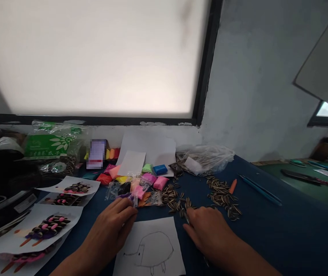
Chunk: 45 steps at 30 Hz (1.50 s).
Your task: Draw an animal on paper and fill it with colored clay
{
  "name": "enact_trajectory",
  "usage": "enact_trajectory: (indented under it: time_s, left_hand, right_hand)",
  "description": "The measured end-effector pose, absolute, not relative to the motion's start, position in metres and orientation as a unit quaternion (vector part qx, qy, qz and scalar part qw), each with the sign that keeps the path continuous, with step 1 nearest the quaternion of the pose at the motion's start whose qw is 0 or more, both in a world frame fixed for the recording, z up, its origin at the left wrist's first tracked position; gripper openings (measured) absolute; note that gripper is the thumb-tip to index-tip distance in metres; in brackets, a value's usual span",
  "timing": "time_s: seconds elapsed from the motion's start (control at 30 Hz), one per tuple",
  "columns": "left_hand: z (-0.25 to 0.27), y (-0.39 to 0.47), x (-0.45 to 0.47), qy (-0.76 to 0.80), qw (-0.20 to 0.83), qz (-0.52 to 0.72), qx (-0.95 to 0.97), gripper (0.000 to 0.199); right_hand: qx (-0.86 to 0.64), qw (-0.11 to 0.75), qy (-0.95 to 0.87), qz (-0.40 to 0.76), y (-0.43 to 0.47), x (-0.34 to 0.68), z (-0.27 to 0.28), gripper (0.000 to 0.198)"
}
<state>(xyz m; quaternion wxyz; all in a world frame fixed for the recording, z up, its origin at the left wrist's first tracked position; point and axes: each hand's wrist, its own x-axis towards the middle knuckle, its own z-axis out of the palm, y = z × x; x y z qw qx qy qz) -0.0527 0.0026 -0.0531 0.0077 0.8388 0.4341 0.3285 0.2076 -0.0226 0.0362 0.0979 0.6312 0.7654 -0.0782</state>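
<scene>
My left hand (110, 228) rests palm down at the upper left edge of a white sheet (155, 245) with a pencil-like outline of a hedgehog-shaped animal. Its fingers are bent and close together beside a purple clay packet (126, 197); whatever lies under the fingertips is hidden. My right hand (208, 230) is closed around a thin, dark, pen-like tool (185, 215), right of the sheet. One end of the tool points into loose striped sunflower seeds (171, 197); the other shows below the hand. Another seed pile (221, 195) lies beyond the right hand.
Bright clay packets (161, 183) cluster ahead. Behind them are blank paper (132, 163), a phone (96, 154) and a plastic bag (210, 157). Seed-animal pictures (41, 230) lie left, near a green seed bag (47, 140). Orange clay (233, 186) and blue tweezers-like tools (260, 189) lie right.
</scene>
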Motion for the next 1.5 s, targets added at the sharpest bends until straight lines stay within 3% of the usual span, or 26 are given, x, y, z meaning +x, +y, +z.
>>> enact_trajectory:
  time_s: [0.4, 0.73, 0.87, 0.97, 1.1, 1.27, 1.5]
  left_hand:
    - [-0.067, 0.005, -0.052, 0.434, 0.050, 0.330, 0.837, 0.031]
    - [-0.063, 0.001, -0.051, 0.456, 0.064, 0.303, 0.834, 0.027]
    - [-0.065, -0.001, -0.051, 0.472, 0.067, 0.294, 0.828, 0.021]
    - [-0.068, 0.000, -0.050, 0.479, 0.061, 0.292, 0.826, 0.021]
    - [-0.071, 0.002, -0.047, 0.487, 0.052, 0.288, 0.823, 0.021]
    - [-0.071, 0.000, -0.045, 0.495, 0.044, 0.282, 0.821, 0.026]
    - [-0.072, -0.001, -0.043, 0.500, 0.031, 0.284, 0.818, 0.027]
  right_hand:
    - [0.637, 0.114, 0.758, -0.081, -0.021, 0.208, 0.036, 0.024]
    - [0.640, 0.062, 0.759, -0.102, -0.018, 0.217, 0.035, 0.021]
    - [0.629, -0.060, 0.753, -0.182, -0.017, 0.225, 0.036, 0.023]
    - [0.576, -0.185, 0.701, -0.378, -0.018, 0.226, 0.035, 0.019]
    - [0.494, -0.270, 0.600, -0.569, -0.019, 0.220, 0.034, 0.027]
    - [0.475, -0.392, 0.483, -0.622, -0.024, 0.210, 0.027, 0.046]
    - [0.450, -0.421, 0.431, -0.659, -0.030, 0.202, 0.015, 0.052]
